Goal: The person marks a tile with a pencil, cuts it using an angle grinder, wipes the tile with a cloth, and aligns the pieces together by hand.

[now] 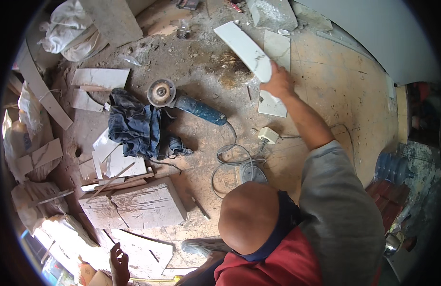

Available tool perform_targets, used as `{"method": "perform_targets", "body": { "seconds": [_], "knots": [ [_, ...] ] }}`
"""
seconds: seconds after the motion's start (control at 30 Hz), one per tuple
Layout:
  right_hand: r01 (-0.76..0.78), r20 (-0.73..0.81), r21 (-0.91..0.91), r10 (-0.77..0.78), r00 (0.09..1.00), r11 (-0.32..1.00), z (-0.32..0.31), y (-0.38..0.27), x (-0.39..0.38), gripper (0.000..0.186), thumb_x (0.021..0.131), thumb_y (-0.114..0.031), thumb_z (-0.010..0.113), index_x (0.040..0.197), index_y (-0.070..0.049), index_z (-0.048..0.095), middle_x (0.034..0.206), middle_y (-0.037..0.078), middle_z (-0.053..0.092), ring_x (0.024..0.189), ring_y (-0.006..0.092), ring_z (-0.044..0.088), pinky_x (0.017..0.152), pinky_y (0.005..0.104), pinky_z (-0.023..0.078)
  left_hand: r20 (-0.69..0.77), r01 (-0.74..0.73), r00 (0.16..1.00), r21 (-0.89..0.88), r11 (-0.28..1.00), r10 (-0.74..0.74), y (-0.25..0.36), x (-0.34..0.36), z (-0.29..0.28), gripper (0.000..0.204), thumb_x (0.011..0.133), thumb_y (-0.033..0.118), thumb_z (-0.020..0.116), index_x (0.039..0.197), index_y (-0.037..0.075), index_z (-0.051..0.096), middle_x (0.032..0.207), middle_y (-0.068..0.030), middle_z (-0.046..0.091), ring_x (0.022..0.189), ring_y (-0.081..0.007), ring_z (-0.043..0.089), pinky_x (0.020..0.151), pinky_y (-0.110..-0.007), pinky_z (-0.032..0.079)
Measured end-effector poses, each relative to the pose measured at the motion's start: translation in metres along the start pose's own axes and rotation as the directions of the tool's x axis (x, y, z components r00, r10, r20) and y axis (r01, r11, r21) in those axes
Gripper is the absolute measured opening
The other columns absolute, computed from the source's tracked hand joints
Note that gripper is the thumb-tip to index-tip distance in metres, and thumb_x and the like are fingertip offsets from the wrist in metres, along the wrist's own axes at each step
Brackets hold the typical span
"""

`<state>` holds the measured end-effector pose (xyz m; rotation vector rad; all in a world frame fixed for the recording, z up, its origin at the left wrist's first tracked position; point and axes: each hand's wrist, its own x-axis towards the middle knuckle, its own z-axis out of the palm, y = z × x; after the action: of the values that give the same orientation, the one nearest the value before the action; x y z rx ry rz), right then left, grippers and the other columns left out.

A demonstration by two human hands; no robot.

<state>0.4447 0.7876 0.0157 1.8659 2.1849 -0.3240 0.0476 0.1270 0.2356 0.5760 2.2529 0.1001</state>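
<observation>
My right hand (280, 82) reaches far ahead and grips the near end of a long white tile strip (244, 50). The strip slants across a marbled tile (277, 44) lying on the floor, and its far end points left. Another white tile piece (273, 105) shows below the hand. Low at the left, my left hand (119, 266) has its fingers curled at one end of a thin dark stick (108, 237), whose kind I cannot make out. A large white tile piece (146, 248) lies beside that hand.
A blue angle grinder (199, 108) with its disc up lies beside crumpled dark blue cloth (134, 124). Its cord runs near a white socket block (268, 135). A concrete block (134, 204), broken tiles (120, 159) and sacks (70, 33) crowd the left. A blue water bottle (393, 168) lies right.
</observation>
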Motion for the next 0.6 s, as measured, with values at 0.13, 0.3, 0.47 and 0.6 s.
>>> {"method": "perform_targets", "body": {
  "seconds": [0.13,0.3,0.47,0.6],
  "knots": [
    [-0.142,0.083,0.160,0.130,0.988,0.977,0.021,-0.079,-0.034,0.108,0.070,-0.047,0.081,0.154,-0.015,0.019,0.139,0.027,0.045,0.130,0.0407,0.047,0.106,0.0473,0.043,-0.012,-0.028,1.000,-0.126,0.992,0.027,0.006,0.011,0.012,0.046,0.090,-0.003,0.055,0.136,0.003,0.050,0.130,-0.0106,0.057,0.102,-0.0205,0.059,0.081,-0.031,0.050],
    [-0.218,0.168,0.200,0.186,0.968,0.955,0.038,-0.116,-0.043,0.105,0.073,-0.052,0.078,0.152,-0.014,0.020,0.140,0.030,0.040,0.131,0.0418,0.046,0.106,0.0519,0.043,0.032,-0.019,0.999,0.049,0.999,0.017,0.034,0.004,0.003,0.049,0.089,0.002,0.054,0.138,0.007,0.050,0.134,-0.0107,0.053,0.113,-0.0274,0.056,0.086,-0.036,0.049],
    [-0.225,-0.133,0.339,0.284,0.950,0.913,0.045,-0.056,-0.027,0.095,0.079,-0.055,0.073,0.151,-0.009,0.031,0.148,0.027,0.036,0.137,0.0416,0.037,0.107,0.0556,0.037,-0.048,-0.023,0.998,0.050,0.998,0.026,0.041,-0.004,-0.003,0.051,0.088,0.002,0.053,0.138,0.007,0.050,0.136,-0.0112,0.053,0.117,-0.0280,0.055,0.084,-0.035,0.049],
    [-0.490,0.015,0.328,0.514,0.858,0.808,0.048,-0.003,-0.004,0.111,0.072,-0.060,0.077,0.155,-0.012,0.019,0.157,0.026,0.019,0.146,0.0436,0.021,0.114,0.0601,0.027,-0.005,-0.011,1.000,0.028,1.000,0.011,0.031,-0.004,0.005,0.050,0.088,0.003,0.053,0.138,0.006,0.049,0.137,-0.0126,0.052,0.117,-0.0293,0.055,0.085,-0.036,0.049]
  ]
}}
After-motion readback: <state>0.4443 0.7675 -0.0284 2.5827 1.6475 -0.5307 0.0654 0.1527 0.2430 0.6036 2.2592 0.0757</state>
